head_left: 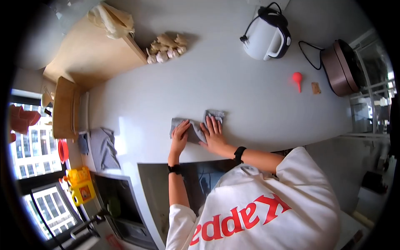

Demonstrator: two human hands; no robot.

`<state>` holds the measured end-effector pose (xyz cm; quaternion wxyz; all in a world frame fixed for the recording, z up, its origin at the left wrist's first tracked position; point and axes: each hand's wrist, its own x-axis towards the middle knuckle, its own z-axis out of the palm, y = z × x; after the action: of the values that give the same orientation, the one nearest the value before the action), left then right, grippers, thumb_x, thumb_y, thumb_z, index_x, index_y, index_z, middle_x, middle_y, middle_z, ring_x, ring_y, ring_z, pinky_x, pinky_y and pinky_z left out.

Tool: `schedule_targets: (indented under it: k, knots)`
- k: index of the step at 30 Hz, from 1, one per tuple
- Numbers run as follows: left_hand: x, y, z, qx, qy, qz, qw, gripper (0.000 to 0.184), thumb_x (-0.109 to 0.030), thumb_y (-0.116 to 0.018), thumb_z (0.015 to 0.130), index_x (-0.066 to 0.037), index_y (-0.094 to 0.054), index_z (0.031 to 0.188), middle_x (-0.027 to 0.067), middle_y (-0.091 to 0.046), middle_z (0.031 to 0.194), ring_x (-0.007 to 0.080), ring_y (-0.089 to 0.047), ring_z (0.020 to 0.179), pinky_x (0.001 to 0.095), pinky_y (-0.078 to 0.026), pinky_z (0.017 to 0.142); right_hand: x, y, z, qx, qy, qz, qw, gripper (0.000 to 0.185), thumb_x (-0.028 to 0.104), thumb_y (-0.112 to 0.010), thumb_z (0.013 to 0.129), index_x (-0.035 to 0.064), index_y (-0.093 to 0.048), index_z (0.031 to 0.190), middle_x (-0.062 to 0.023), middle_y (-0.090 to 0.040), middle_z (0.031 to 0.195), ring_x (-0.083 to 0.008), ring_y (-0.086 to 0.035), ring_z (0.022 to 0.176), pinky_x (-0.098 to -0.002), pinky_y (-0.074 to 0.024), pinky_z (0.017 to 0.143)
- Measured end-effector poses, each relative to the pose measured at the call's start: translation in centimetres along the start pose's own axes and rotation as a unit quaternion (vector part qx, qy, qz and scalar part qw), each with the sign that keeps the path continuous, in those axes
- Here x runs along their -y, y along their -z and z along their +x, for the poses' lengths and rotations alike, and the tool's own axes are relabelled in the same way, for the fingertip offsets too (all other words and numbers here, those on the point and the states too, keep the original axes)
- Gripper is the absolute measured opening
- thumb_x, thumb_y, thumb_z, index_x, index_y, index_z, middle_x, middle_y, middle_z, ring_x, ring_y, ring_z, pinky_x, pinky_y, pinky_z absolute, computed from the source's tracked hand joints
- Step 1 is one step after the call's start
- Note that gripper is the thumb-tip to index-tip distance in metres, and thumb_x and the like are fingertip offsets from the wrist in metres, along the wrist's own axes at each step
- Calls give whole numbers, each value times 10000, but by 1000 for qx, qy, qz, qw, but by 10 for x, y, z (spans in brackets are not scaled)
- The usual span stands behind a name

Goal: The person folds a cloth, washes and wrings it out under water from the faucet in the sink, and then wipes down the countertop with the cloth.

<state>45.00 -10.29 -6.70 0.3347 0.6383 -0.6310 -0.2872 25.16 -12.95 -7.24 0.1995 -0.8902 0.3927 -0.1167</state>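
A grey cloth (194, 132) lies partly folded on the light grey countertop (258, 112), near its front edge. My left hand (180, 130) rests on the cloth's left part, fingers bent a little and lying on the fabric. On its right part my right hand (213, 133) lies flat with the fingers spread. The cloth bunches up between the two hands, and one corner sticks out past my right fingertips. Both palms face down.
At the back stand a white kettle (266, 35) and garlic bulbs (166, 52). To the right are a red bulb syringe (297, 79), a small brown piece (316, 88) and a brown appliance (339, 68). Another grey cloth (104, 148) and a wooden board (64, 108) are at left.
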Motion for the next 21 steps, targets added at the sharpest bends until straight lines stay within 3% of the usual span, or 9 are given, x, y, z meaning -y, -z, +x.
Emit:
schedule_targets:
  k: [3,8,11,21]
  knots:
    - [44,50,-16,-27,-24,12,999,419,18,-458,767,-101,-572,1152,60,-497,1282,228,-402,1238,399,-216,1041,51,-23,45,-20,10,-4,1000,807,427,-593,765,5,-246,1359,-295,-75,1419,-456,-42,1319,-579,-88,1036]
    - [104,140,-65,-57,73,61,994,445,-30,-442,822,-119,-484,1256,55,-410,1362,207,-313,1301,400,-150,1067,139,-77,114,-40,49,26,998,783,400,-631,714,-4,-333,1314,-293,-113,1416,-449,-57,1323,-571,-78,1044]
    - [138,180,-90,-80,85,87,989,457,-47,-423,847,-125,-437,1297,51,-371,1389,204,-278,1318,399,-125,1076,188,-98,145,-12,58,21,998,790,412,-621,714,-1,-330,1321,-293,-108,1418,-444,-47,1326,-556,-74,1051]
    - [183,226,-123,-125,150,136,971,451,-80,-376,885,-105,-378,1335,72,-316,1419,220,-240,1332,409,-82,1073,260,-140,189,-3,106,-8,994,803,442,-612,719,31,-317,1342,-285,-117,1424,-436,-62,1329,-543,-57,1061]
